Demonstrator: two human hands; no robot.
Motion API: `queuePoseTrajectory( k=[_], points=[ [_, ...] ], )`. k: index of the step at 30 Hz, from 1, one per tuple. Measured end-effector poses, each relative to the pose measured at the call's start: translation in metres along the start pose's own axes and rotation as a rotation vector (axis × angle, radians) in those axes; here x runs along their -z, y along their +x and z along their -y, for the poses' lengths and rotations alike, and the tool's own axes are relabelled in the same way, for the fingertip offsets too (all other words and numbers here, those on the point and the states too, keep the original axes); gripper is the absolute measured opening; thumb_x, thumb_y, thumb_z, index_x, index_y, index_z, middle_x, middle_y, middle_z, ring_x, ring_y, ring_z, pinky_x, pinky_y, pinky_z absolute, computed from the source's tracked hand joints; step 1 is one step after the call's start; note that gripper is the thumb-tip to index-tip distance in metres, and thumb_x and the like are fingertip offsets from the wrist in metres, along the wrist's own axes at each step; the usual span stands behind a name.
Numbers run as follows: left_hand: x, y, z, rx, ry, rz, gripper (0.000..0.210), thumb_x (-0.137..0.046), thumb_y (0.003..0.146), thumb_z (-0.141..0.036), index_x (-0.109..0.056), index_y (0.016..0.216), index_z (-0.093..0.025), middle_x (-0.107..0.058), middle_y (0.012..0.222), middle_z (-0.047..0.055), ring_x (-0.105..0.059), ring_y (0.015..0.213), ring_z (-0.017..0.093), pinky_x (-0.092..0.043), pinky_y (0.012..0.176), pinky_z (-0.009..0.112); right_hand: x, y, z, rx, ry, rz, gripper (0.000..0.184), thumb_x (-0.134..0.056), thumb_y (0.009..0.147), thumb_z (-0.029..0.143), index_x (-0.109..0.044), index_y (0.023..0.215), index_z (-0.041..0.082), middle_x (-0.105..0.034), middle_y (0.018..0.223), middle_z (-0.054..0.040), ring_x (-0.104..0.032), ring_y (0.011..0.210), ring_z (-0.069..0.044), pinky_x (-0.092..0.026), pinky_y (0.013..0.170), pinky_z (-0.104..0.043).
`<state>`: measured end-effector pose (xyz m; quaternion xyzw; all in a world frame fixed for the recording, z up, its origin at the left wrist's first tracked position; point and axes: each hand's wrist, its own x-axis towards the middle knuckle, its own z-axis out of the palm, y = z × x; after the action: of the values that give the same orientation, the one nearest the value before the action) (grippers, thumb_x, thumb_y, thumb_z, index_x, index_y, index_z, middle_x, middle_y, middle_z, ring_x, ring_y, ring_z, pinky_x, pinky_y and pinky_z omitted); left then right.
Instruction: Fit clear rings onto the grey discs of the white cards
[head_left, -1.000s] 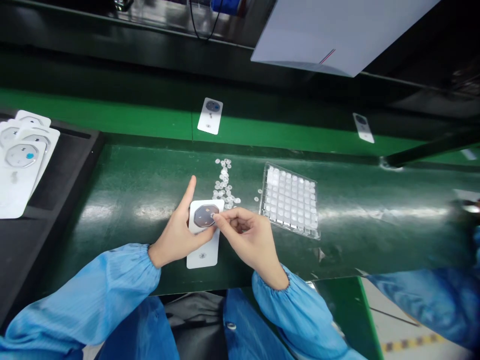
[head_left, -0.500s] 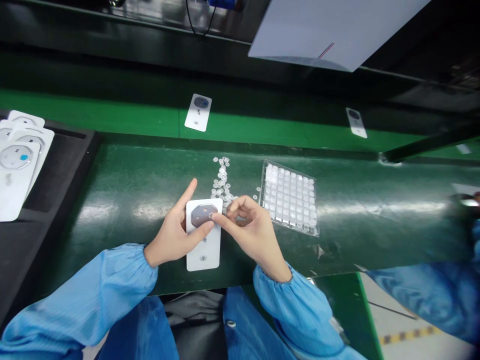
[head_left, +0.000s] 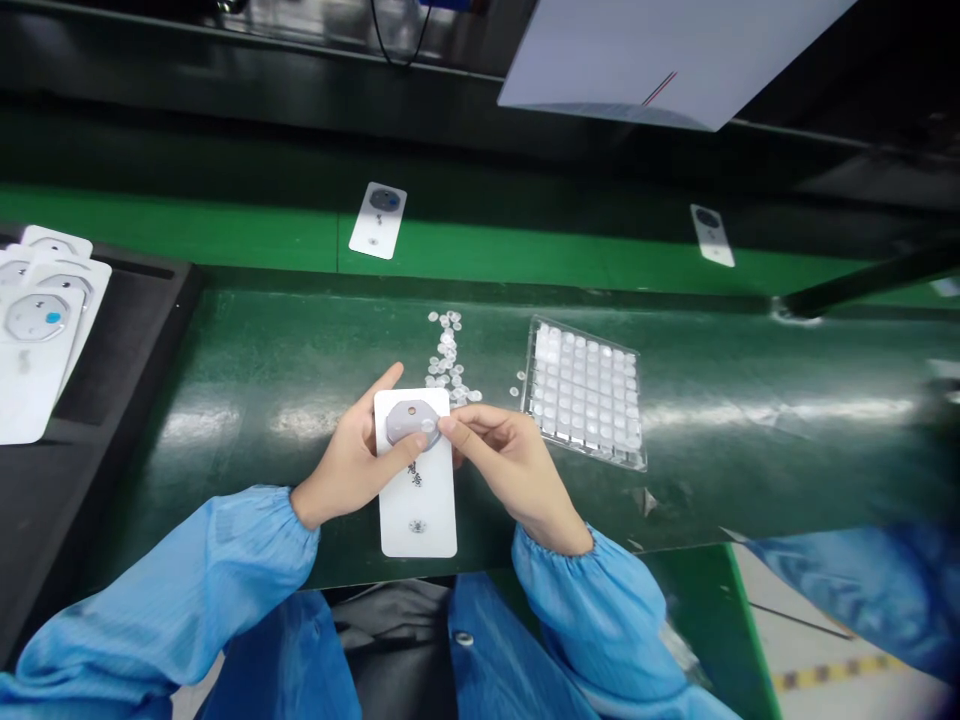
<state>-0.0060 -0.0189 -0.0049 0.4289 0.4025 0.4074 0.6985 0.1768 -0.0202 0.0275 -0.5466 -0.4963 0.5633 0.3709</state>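
Observation:
A white card (head_left: 417, 510) with rounded corners stands tilted over the green worktop, with a grey octagonal patch (head_left: 409, 412) near its top and dark printed marks below. My left hand (head_left: 356, 455) is closed on its left side, thumb across the front on the patch. At the card's right edge, beside the patch, my right hand (head_left: 510, 450) is closed, thumb in front and fingers partly hidden. A small clear disc (head_left: 428, 426) appears on the patch between the two thumbs. Behind the card, several loose clear discs (head_left: 448, 345) are scattered on the worktop.
To the right lies a clear tray (head_left: 586, 390) filled with rows of white round pieces. Similar cards (head_left: 34, 380) are piled on a black surface at left. Single cards (head_left: 379, 220) lie on the green strip beyond. A blurred blue sleeve (head_left: 862, 590) of another person is at far right.
The left thumb has moved up and right on the card, uncovering more of its print. My right thumb has shifted from over the patch to the card's right edge. The clear disc now shows.

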Motion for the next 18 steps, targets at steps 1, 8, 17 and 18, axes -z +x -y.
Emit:
queuePoseTrajectory(
  k=[1,8,17,18],
  points=[
    [0.0001,-0.0003,-0.0002,-0.001,-0.002,0.002,0.099,-0.077,0.085,-0.034,-0.019,0.163,-0.015,-0.073,0.098,0.005,-0.068,0.077,0.015,-0.056,0.067,0.022,0.0002,-0.0001,0.0004,0.001,-0.008,-0.005,0.042,-0.078,0.079,0.061,-0.073,0.076,0.019,-0.070,0.067,-0.0032,-0.062,0.059,-0.016,-0.052,0.055,-0.028],
    [-0.0016,-0.0008,-0.0013,0.019,-0.028,-0.009,0.096,-0.076,0.086,-0.031,-0.021,0.163,-0.016,-0.072,0.093,0.003,-0.067,0.074,0.014,-0.056,0.065,0.022,-0.0003,-0.0018,0.0027,-0.007,-0.024,-0.014,0.040,-0.081,0.077,0.058,-0.073,0.080,0.019,-0.067,0.063,-0.0016,-0.062,0.059,-0.016,-0.053,0.056,-0.028],
    [-0.0024,-0.0027,0.0016,0.007,-0.024,0.008,0.094,-0.075,0.087,-0.031,-0.022,0.163,-0.017,-0.071,0.095,0.004,-0.066,0.075,0.014,-0.056,0.067,0.023,-0.0032,0.0004,-0.0023,-0.009,0.001,-0.075,0.035,-0.087,0.071,0.048,-0.070,0.071,0.018,-0.066,0.059,-0.0006,-0.058,0.053,-0.013,-0.049,0.052,-0.026],
    [-0.0024,-0.0029,0.0025,0.002,-0.015,0.008,0.092,-0.074,0.087,-0.031,-0.023,0.163,-0.017,-0.071,0.095,0.004,-0.066,0.075,0.014,-0.056,0.067,0.023,-0.0032,0.0004,-0.0037,-0.012,0.000,-0.087,0.034,-0.089,0.068,0.046,-0.070,0.070,0.018,-0.067,0.061,-0.0014,-0.058,0.053,-0.013,-0.048,0.051,-0.026]
  ],
)
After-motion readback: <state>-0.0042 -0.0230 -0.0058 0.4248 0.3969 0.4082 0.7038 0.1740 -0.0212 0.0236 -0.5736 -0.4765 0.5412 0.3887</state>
